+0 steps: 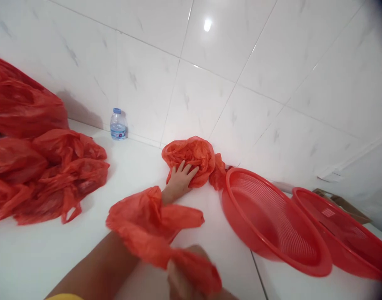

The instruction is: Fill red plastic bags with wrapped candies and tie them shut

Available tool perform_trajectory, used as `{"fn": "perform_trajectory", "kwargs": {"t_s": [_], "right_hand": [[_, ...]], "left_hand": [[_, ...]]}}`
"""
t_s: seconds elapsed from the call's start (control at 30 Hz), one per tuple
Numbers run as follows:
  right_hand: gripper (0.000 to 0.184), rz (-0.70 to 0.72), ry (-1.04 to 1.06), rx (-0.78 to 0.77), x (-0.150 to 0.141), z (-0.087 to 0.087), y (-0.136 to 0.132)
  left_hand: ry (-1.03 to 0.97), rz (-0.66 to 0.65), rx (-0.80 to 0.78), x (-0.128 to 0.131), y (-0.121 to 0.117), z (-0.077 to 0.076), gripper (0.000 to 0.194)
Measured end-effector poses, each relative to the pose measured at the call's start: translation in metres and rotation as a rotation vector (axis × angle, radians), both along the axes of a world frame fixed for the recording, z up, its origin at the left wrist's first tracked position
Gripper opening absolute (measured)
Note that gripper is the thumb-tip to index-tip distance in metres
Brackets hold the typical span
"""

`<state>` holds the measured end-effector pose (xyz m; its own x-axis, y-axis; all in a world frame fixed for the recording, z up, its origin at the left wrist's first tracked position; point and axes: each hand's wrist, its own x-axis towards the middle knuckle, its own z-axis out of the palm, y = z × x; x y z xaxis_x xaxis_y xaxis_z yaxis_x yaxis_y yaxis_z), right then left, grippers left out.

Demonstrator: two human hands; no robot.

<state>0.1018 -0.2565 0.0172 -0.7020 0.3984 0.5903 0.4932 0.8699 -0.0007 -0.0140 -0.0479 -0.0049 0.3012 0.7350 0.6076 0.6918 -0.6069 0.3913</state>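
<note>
My left hand reaches forward, its fingers spread flat against a crumpled red plastic bag that lies at the foot of the tiled wall. A second red plastic bag is draped across my left forearm and runs down to my right hand. That hand sits at the bottom edge, blurred, and is closed around the bag's lower end.
A heap of filled red plastic bags covers the white counter on the left. A small water bottle stands against the wall. Two red plastic sieve baskets lie tilted on the right, with a cardboard box behind them.
</note>
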Motion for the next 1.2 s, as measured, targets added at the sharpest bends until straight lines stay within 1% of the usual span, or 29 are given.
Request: {"fn": "perform_trajectory", "kwargs": {"t_s": [0.07, 0.1, 0.17, 0.2, 0.27, 0.3, 0.37, 0.4, 0.47, 0.53, 0.57, 0.63, 0.67, 0.7, 0.77, 0.83, 0.87, 0.9, 0.93, 0.97, 1.03, 1.07, 1.13, 1.2], "right_hand": [[0.02, 0.019, 0.063, 0.028, 0.005, 0.0, 0.002], [0.023, 0.039, 0.098, 0.06, 0.006, -0.001, 0.002], [0.025, 0.11, 0.157, 0.124, 0.004, 0.0, 0.001], [0.021, 0.157, 0.169, 0.137, 0.003, 0.0, -0.001], [0.004, 0.245, 0.137, 0.1, -0.002, 0.0, -0.003], [0.008, 0.273, 0.112, 0.069, -0.003, 0.0, -0.004], [0.023, 0.272, 0.074, 0.003, -0.004, -0.002, -0.001], [0.026, 0.248, 0.068, -0.022, -0.003, -0.003, 0.003], [0.026, 0.187, 0.072, -0.065, 0.002, -0.007, 0.013], [0.021, 0.128, 0.086, -0.113, 0.009, -0.011, 0.025], [0.019, 0.097, 0.102, -0.142, 0.013, -0.013, 0.031], [0.016, 0.035, 0.16, -0.226, 0.02, -0.017, 0.041], [0.017, -0.002, 0.203, -0.274, 0.023, -0.019, 0.045], [0.02, -0.045, 0.252, -0.322, 0.025, -0.02, 0.048], [0.035, -0.149, 0.368, -0.409, 0.029, -0.022, 0.052], [0.051, -0.262, 0.492, -0.488, 0.031, -0.02, 0.054], [0.054, -0.308, 0.556, -0.527, 0.032, -0.018, 0.055], [0.051, -0.338, 0.617, -0.561, 0.033, -0.015, 0.056], [0.043, -0.349, 0.669, -0.588, 0.034, -0.012, 0.057], [0.031, -0.341, 0.709, -0.599, 0.036, -0.009, 0.058], [0.009, -0.28, 0.766, -0.556, 0.04, -0.004, 0.06], [0.007, -0.241, 0.779, -0.514, 0.041, -0.002, 0.061], [0.01, -0.171, 0.784, -0.425, 0.044, 0.001, 0.062], [0.013, -0.149, 0.786, -0.39, 0.044, 0.004, 0.06]], "left_hand": [[0.002, -0.042, -0.025, -0.01, -0.019, 0.003, 0.074], [-0.006, -0.059, -0.039, -0.016, -0.029, 0.004, 0.07], [-0.012, -0.082, -0.057, -0.032, -0.048, 0.006, 0.057], [-0.049, -0.096, -0.085, -0.042, -0.057, 0.005, 0.05], [-0.208, -0.126, -0.204, -0.064, -0.072, 0.002, 0.042], [-0.34, -0.133, -0.299, -0.075, -0.078, 0.0, 0.04], [-0.552, -0.122, -0.461, -0.097, -0.085, -0.004, 0.042], [-0.613, -0.116, -0.519, -0.106, -0.087, -0.005, 0.045], [-0.649, -0.128, -0.601, -0.122, -0.088, -0.003, 0.06], [-0.675, -0.22, -0.746, -0.13, -0.09, 0.003, 0.073], [-0.674, -0.302, -0.852, -0.132, -0.091, 0.008, 0.074], [-0.637, -0.497, -1.073, -0.127, -0.095, 0.016, 0.068], [-0.606, -0.575, -1.155, -0.122, -0.099, 0.02, 0.069], [-0.571, -0.619, -1.197, -0.116, -0.102, 0.023, 0.074], [-0.533, -0.62, -1.181, -0.105, -0.109, 0.027, 0.077], [-0.563, -0.619, -1.155, -0.098, -0.113, 0.029, 0.068], [-0.595, -0.635, -1.153, -0.097, -0.115, 0.03, 0.06], [-0.636, -0.654, -1.159, -0.098, -0.115, 0.031, 0.052], [-0.688, -0.664, -1.164, -0.1, -0.115, 0.031, 0.044], [-0.747, -0.659, -1.161, -0.104, -0.114, 0.031, 0.037], [-0.896, -0.609, -1.128, -0.113, -0.111, 0.03, 0.029], [-0.985, -0.574, -1.103, -0.117, -0.11, 0.029, 0.027], [-1.144, -0.507, -1.047, -0.123, -0.108, 0.028, 0.022], [-1.243, -0.474, -1.006, -0.126, -0.108, 0.028, 0.019]]}}
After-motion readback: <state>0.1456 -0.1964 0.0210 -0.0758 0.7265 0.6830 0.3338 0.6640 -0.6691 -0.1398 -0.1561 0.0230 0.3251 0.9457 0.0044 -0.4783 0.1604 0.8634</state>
